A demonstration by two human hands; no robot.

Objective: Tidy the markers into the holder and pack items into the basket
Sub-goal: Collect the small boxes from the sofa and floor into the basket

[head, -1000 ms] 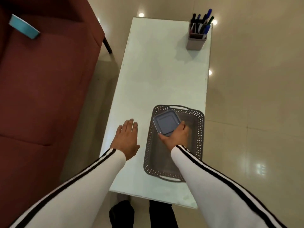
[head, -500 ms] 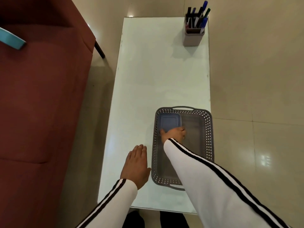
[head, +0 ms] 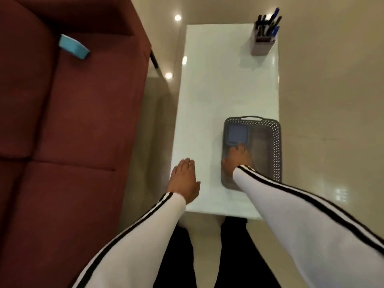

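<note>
in the basket [head: 277, 146] right hand [head: 236, 159] fingers [head: 241, 147], straight, touch box [head: 236, 133]; left hand [head: 184, 179] flat, empty.

One basket [head: 276, 150]; one square container [head: 237, 134] inside, at the fingertips of the right hand [head: 236, 159]. One holder [head: 262, 46] far beyond the fingers; markers [head: 268, 23] several, too blurred to count. One table [head: 218, 90], one sofa [head: 72, 121], one teal object [head: 73, 46].

Basket [head: 276, 146]: grey, perforated, rectangular, handle at far end; flat on near right part of white table [head: 218, 90].
Box [head: 237, 134]: blue-grey, square, lidded; flat in basket's far left corner.
Holder [head: 262, 46]: grey, square, upright; table's far right corner.
Markers [head: 268, 23]: dark and blue; standing in holder.
</note>
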